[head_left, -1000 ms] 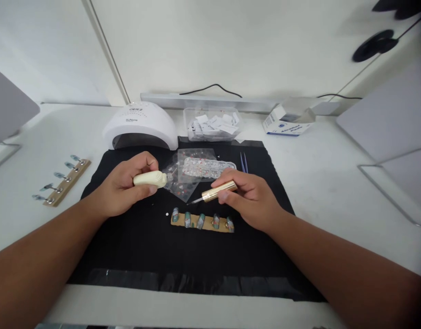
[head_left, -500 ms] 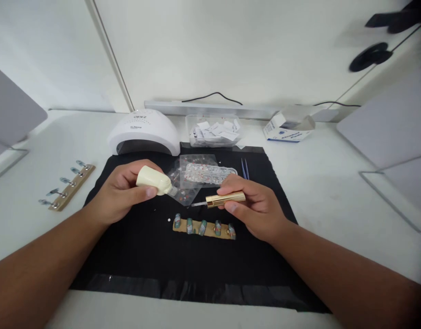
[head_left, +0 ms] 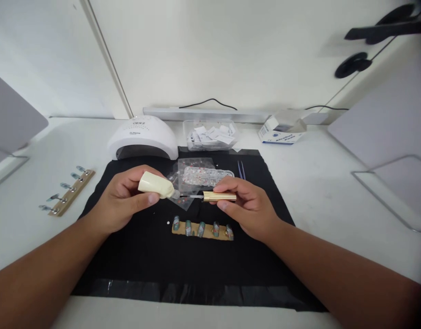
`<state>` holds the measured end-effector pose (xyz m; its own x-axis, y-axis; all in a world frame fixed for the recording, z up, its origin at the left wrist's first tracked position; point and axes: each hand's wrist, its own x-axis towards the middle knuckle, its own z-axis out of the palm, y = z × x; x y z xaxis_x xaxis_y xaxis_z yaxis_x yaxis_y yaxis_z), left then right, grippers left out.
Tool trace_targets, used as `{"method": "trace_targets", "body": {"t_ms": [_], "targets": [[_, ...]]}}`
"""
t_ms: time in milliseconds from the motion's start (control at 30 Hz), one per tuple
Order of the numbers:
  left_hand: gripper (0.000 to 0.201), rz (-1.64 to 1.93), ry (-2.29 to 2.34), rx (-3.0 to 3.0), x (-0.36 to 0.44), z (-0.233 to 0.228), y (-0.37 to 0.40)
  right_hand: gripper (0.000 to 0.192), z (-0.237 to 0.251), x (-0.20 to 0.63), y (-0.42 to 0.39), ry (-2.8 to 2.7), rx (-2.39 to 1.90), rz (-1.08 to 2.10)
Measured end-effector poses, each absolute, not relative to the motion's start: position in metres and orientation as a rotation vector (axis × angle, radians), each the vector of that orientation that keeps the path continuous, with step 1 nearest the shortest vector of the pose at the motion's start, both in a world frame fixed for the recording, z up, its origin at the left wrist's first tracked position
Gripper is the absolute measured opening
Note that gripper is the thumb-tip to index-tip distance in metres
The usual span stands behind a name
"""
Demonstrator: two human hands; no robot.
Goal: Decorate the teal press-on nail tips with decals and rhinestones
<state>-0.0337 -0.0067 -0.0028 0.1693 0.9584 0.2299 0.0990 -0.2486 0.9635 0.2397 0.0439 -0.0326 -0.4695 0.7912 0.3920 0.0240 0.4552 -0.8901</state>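
My left hand (head_left: 130,198) grips a cream nail polish bottle (head_left: 155,184), tilted on its side with its clear neck pointing right. Between the fingers of my right hand (head_left: 247,205) is a gold ribbed brush cap (head_left: 220,196). Its thin brush (head_left: 193,196) points left, with the tip at the mouth of the bottle; whether it is inside I cannot tell. Below both hands, a wooden strip (head_left: 208,233) lies on the black mat (head_left: 196,265), bearing several green decorated false nails (head_left: 201,229).
Behind my hands lie sticker sheets (head_left: 183,201), a clear rhinestone case (head_left: 206,176) and blue tweezers (head_left: 241,170). Farther back are a white nail lamp (head_left: 143,137), a tub of packets (head_left: 210,135) and a box (head_left: 282,131). Another nail stand (head_left: 71,194) sits left.
The brush has moved from below and right of the bottle up to its mouth, in line with the neck. Both hands keep their hold. The view has shifted slightly.
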Motion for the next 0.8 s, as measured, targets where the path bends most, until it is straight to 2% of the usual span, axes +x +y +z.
{"method": "trace_targets", "body": {"t_ms": [233, 533, 800], "targets": [[0.022, 1.184, 1.153, 1.550, -0.030, -0.001, -0.007, 0.014, -0.034, 0.238, 0.041, -1.764, -0.733, 1.212], [0.021, 0.974, 1.195, 1.766, -0.017, 0.004, -0.010, 0.014, -0.026, 0.236, 0.045, -2.135, -0.646, 0.972], [0.024, 0.925, 1.205, 2.053, -0.013, 0.005, -0.017, 0.012, -0.025, 0.236, 0.051, -2.214, -0.568, 0.942]]}}
